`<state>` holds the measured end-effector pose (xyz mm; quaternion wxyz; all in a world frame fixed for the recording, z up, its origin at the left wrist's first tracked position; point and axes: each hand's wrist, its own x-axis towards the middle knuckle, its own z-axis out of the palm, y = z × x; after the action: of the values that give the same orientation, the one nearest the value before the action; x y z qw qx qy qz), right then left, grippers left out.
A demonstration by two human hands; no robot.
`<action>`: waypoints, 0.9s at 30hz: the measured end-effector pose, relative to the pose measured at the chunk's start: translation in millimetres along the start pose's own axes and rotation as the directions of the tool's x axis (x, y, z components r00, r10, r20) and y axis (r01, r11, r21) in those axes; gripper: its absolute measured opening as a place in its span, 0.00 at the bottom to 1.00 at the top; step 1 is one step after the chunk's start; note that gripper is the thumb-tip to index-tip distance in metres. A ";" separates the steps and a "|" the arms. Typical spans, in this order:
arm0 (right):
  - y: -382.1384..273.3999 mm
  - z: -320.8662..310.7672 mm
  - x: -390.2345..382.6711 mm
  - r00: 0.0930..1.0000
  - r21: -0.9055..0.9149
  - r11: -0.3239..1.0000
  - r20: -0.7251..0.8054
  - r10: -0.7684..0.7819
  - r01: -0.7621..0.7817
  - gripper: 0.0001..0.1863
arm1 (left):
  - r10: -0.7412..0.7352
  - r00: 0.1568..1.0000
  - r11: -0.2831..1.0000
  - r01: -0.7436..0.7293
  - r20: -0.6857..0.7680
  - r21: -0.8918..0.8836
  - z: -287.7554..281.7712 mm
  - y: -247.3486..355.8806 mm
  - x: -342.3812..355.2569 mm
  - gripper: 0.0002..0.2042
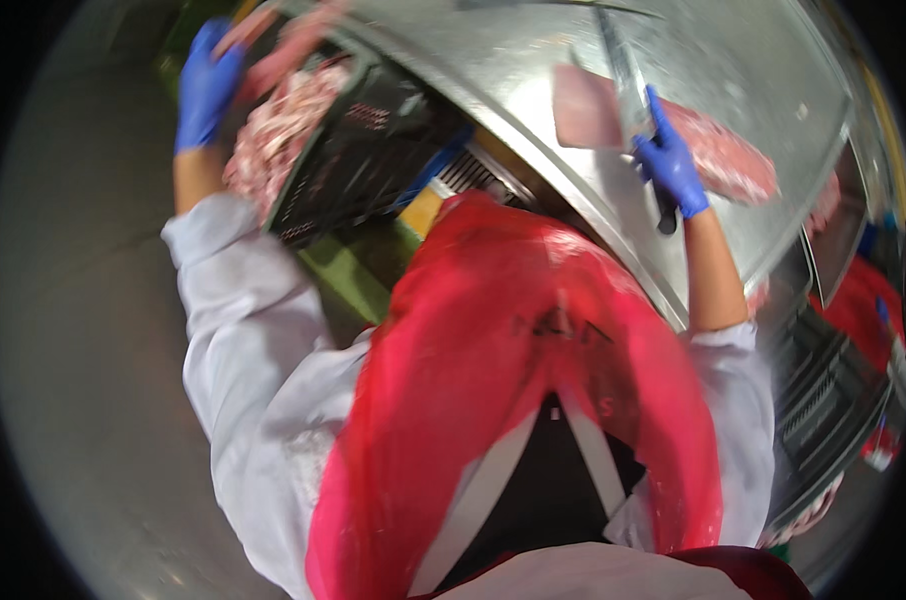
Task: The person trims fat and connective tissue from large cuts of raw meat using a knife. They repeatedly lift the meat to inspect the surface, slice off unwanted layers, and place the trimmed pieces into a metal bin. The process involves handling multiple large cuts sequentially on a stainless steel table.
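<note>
At the upper left my left hand [208, 85], in a blue glove, touches a blurred pink strip of meat [278, 65] over a dark crate [308, 185] of pale meat scraps [278, 135]; motion smears its fingers. My blue-gloved right hand [670, 160] grips a knife [618, 60] by its dark handle, forefinger stretched along the top. The blade crosses a long pink piece of meat [718, 150] on the metal worktop [793, 60]; I cannot tell whether the meat is cut through.
The worktop's raised front edge [533, 140] runs diagonally beside my red apron [513, 330]. Green and yellow items [418, 215] sit below it. At the right are a metal tray [843, 220] with meat, dark stacked crates [813, 400] and something red [863, 310]. Grey floor [83, 350] spans the left.
</note>
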<state>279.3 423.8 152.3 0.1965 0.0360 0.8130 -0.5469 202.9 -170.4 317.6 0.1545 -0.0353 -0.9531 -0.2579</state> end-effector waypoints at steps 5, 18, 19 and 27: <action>119.1 -205.7 49.6 0.942 -0.277 0.959 -0.333 -0.035 -0.062 0.42 | -0.063 0.996 0.777 0.007 0.066 0.629 80.7 -25.0 -51.9 0.23; 171.0 -115.3 -101.5 0.777 0.151 0.979 -0.598 0.199 -0.134 0.43 | 0.416 0.857 0.871 -0.471 0.303 0.136 479.2 289.3 -44.5 0.32; 174.5 -94.8 -119.7 0.770 0.256 0.965 -0.602 0.212 -0.065 0.43 | 0.556 0.829 0.803 -0.556 0.066 0.212 483.2 304.7 -26.8 0.25; 114.4 -109.1 -33.1 0.897 0.008 1.000 -0.441 -0.011 0.016 0.41 | 0.463 0.675 0.824 -0.090 0.574 -0.560 498.2 285.9 -121.6 0.39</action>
<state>310.4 573.1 99.4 0.0034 0.1543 0.8336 -0.5304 222.7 328.6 8.9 -0.1859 -0.3154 -0.8255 -0.4295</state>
